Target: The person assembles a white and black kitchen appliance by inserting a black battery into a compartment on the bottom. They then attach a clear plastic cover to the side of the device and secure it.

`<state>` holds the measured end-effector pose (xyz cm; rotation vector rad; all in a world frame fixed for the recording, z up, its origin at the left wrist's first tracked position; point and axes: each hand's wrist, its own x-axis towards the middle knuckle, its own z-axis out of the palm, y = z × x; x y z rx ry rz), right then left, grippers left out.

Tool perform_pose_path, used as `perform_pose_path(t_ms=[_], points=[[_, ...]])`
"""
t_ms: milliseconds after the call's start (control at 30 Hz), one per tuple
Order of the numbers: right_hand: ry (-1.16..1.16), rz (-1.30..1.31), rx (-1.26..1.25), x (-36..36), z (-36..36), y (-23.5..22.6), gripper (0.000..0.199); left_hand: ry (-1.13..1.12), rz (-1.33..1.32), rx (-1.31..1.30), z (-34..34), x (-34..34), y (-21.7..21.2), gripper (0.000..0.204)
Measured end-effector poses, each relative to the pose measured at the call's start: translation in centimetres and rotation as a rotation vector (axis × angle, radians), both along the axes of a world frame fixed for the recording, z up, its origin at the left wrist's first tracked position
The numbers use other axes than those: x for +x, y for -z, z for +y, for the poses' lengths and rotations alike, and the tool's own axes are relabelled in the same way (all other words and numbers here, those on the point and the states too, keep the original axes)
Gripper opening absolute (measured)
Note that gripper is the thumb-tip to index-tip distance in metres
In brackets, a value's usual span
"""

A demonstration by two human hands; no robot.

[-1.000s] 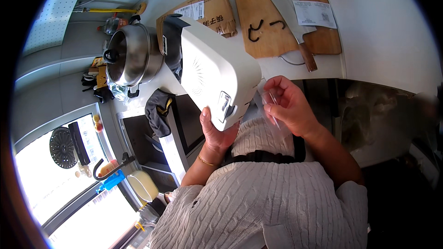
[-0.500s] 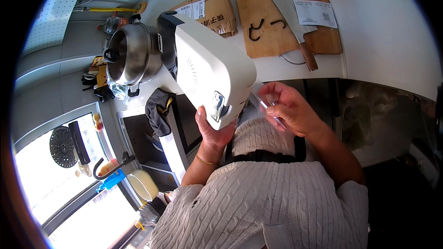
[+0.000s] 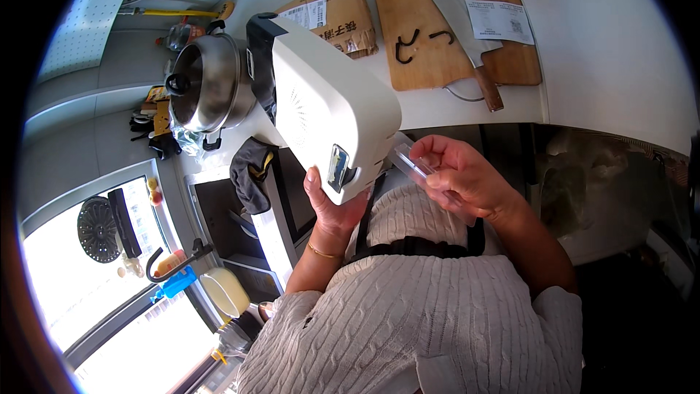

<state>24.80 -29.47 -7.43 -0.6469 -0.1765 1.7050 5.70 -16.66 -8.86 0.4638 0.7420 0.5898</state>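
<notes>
My left hand [image 3: 334, 204] grips the lower corner of a white box-shaped appliance [image 3: 332, 95], its thumb on the near side and the other fingers underneath. The appliance is tilted, with a dark end at the far left, small vent holes and a glossy latch-like window near my thumb. Between the thumb and fingers of my right hand [image 3: 470, 179] is a long clear plastic tray [image 3: 412, 163], just right of the appliance's near end. Part of the tray is hidden behind my fingers, and I cannot tell whether its far end touches the appliance.
Behind lies a wooden cutting board [image 3: 408, 18] bearing a cleaver [image 3: 467, 18], a paper slip [image 3: 499, 20] and black hooks [image 3: 405, 47]. A cardboard box [image 3: 343, 18] and a steel pot [image 3: 211, 80] stand left of it. A dark cloth [image 3: 251, 175] hangs at the counter edge.
My right hand has shifted slightly nearer to me, and more of the clear tray shows beside the appliance. The appliance has shifted a little to the left in my left hand.
</notes>
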Motion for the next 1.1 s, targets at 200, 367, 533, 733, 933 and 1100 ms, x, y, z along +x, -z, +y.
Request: perform_pose_path(t_ms=[200,367,533,733,933,1100], points=[[-0.033,-0.485,0.064,0.0,0.0,-1.2,0.042,-0.07,0.047,0.018,0.0,0.5,-0.9,0.062],[-0.027,-0.607,0.05,-0.4,-0.2,-1.6,0.037,-0.027,0.002,0.048,0.2,0.1,-0.7,0.06],[0.023,-0.695,0.015,-0.8,-0.3,-1.7,0.032,-0.265,0.143,-0.123,-0.8,2.1,-2.4,0.064],[0.015,-0.778,-0.032,-0.6,-0.4,-2.3,0.033,0.016,-0.02,0.036,0.3,-0.4,0.3,0.07],[-0.252,-0.785,-0.046,2.0,0.6,-3.3,0.031,0.045,-0.057,-0.027,0.9,-1.0,0.3,0.074],[-0.4,-0.653,0.035,3.5,1.4,-2.2,0.031,0.105,-0.043,0.037,0.8,-0.2,-0.2,0.075]])
